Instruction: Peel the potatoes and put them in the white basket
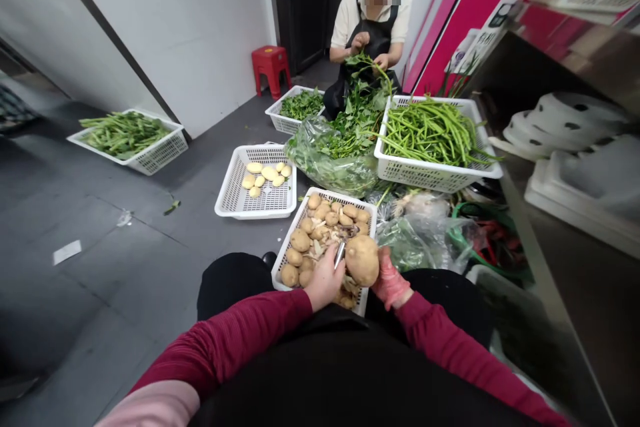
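Observation:
My left hand [325,278], bare, is closed around a silver peeler [340,255], of which only a short metal part shows. My right hand [390,278], in a pink glove, grips a large unpeeled potato [362,260] from its right side. The peeler is close to the potato's left side; whether they touch I cannot tell. Both hands are over a white basket [286,248] between my knees, which holds several unpeeled potatoes [300,240] and loose peelings. Beyond it, to the left, stands another white basket [230,207] with several pale peeled potatoes [269,173].
A basket of long green beans [430,130] and a plastic bag of leafy greens [340,160] lie ahead. Behind them a co-worker [373,27] handles stems. Baskets of greens [125,135], a red stool [271,70] and a metal shelf [550,267] stand around.

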The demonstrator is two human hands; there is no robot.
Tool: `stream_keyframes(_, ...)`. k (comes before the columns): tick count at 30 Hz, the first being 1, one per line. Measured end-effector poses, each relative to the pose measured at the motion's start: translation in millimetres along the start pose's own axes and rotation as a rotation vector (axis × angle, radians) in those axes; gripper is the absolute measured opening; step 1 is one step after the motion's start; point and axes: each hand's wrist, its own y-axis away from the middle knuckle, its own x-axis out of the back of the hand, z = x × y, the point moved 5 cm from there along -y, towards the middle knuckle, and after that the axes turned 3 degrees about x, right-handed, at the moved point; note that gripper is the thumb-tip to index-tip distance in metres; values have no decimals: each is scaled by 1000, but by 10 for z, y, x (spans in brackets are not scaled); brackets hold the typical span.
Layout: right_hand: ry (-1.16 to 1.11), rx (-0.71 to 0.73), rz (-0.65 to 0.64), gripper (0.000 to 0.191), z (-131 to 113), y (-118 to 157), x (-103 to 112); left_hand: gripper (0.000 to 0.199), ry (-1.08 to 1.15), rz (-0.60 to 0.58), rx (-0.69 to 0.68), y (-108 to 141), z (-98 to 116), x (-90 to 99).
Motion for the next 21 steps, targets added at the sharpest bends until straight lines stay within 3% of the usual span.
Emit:
stream_keyframes(3,-77,-64,-47,85,8,25,55,31,-145,-42,-97,-39,97,107)
stream_keyframes(7,42,-27,-88,73,-183,177,164,25,-511,-67,-419,-260,317,393)
stream_keyframes(11,107,-19,-211,63,-381,294,57,18,-826,-130,-498,-550,378,516)
stream_keyframes(13,139,8,-234,61,-438,295,0,16,-912,-193,-560,-627,465,446)
stream_keyframes(17,293,41,-213,57,-440,252,22,23,-988,-368,-718,-745,649,122)
stream_keyframes(21,495,79,-126,63,-397,242,156,12,-1001,-540,-738,-1011,464,-96)
